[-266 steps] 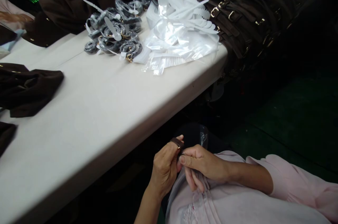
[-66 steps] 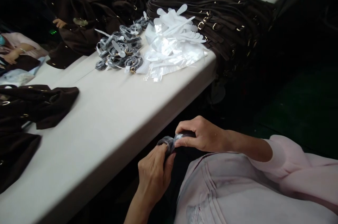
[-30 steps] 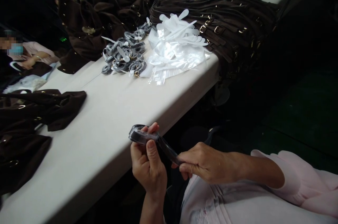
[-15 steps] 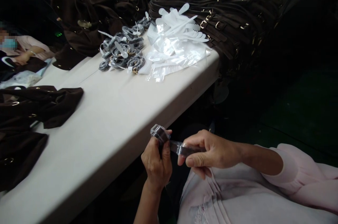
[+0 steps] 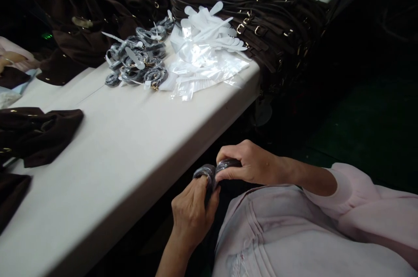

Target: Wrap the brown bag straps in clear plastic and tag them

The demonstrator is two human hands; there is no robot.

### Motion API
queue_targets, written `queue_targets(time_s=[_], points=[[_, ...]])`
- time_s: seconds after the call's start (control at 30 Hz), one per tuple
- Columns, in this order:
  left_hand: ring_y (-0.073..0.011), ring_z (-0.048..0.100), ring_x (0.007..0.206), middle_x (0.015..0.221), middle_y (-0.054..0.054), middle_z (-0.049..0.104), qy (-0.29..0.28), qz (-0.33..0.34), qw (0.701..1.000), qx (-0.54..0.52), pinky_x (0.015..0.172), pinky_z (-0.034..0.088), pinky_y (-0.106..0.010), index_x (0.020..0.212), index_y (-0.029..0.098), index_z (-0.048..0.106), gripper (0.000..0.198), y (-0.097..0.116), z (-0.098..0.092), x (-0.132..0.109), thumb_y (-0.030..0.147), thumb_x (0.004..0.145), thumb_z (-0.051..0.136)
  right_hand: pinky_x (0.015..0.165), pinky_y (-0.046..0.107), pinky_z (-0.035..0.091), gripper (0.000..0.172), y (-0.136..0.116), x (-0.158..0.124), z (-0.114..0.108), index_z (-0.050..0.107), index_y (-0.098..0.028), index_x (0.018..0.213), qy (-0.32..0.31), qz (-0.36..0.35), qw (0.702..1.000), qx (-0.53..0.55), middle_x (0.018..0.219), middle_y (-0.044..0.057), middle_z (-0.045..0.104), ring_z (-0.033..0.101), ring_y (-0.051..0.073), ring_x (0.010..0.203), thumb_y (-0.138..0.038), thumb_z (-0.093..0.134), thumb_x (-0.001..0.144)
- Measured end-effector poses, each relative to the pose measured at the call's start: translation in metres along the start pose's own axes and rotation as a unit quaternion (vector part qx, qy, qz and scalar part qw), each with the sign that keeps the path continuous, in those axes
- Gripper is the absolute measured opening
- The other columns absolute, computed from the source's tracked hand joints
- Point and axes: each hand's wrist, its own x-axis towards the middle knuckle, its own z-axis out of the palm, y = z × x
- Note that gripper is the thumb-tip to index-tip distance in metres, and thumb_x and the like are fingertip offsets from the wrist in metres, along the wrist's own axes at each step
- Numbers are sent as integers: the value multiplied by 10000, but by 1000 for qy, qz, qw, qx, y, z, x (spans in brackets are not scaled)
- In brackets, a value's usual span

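Note:
Just off the table's front edge, both hands grip a dark brown strap (image 5: 206, 171) coiled up in clear plastic film. My left hand (image 5: 193, 207) has its fingers wrapped round the left part of the coil, thumb on the near side. My right hand (image 5: 251, 163) pinches the right part between thumb and fingers, close against the left. Film glints on both parts. On the table lies a heap of similar wrapped strap coils (image 5: 139, 61), some with white tags. Beside them are clear plastic bags (image 5: 209, 68) topped with white tag strips (image 5: 212, 28).
Long dark straps with gold buckles (image 5: 261, 20) are piled at the back right, overhanging the edge. Brown bags (image 5: 98, 7) heap up at the back left; more brown pieces (image 5: 42, 133) lie at the left of the white table (image 5: 124, 146). Another person's arm (image 5: 16, 57) shows far left.
My right hand has moved left and up, right against the left hand. The strap stretch that showed between the hands is now bunched into the coil. The view has shifted to the right.

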Motion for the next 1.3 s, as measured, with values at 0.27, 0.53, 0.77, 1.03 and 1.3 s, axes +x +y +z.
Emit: queue_targets(time_s=[0.27, 0.53, 0.77, 1.03, 1.3], points=[[-216, 676, 732, 833, -88, 727, -161, -207, 893, -365, 664, 533, -302, 1059, 219, 693, 228, 25, -27, -17, 335, 883, 604, 683, 190, 449, 324, 15, 16, -14, 710, -104, 793, -190, -81, 971, 121, 764, 30, 643, 596, 104, 723, -408, 654, 891], [-167, 623, 601, 647, -59, 673, 55, -292, 702, -647, 610, 531, -267, 1042, 196, 702, 309, 44, -38, 4, 440, 890, 587, 681, 224, 491, 462, 6, 0, 27, 609, -72, 1107, -95, -39, 970, 220, 877, 62, 616, 574, 109, 741, -464, 382, 1014], [-135, 603, 719, 750, -34, 627, 228, -353, 613, -669, 727, 555, -236, 1057, 179, 687, 296, 36, -35, 20, 405, 887, 598, 841, 281, 517, 399, 19, -12, 54, 496, -116, 1364, 67, -204, 976, -24, 1094, 131, 671, 633, 172, 942, -288, 464, 1005], [-96, 658, 768, 859, -12, 711, 332, -395, 661, -544, 769, 526, -178, 1112, 172, 681, 314, 21, -16, 29, 287, 823, 728, 853, 237, 528, 350, 14, -21, 56, 597, -132, 1270, 24, -90, 995, 27, 1111, 94, 709, 683, 160, 951, -240, 569, 938], [-91, 663, 764, 862, -11, 719, 325, -385, 688, -522, 780, 526, -179, 1108, 155, 682, 304, 16, -19, 26, 290, 837, 713, 620, 215, 451, 336, 12, -18, 45, 651, -127, 908, -33, -13, 999, -23, 746, 42, 663, 595, 112, 635, -302, 385, 1013]])
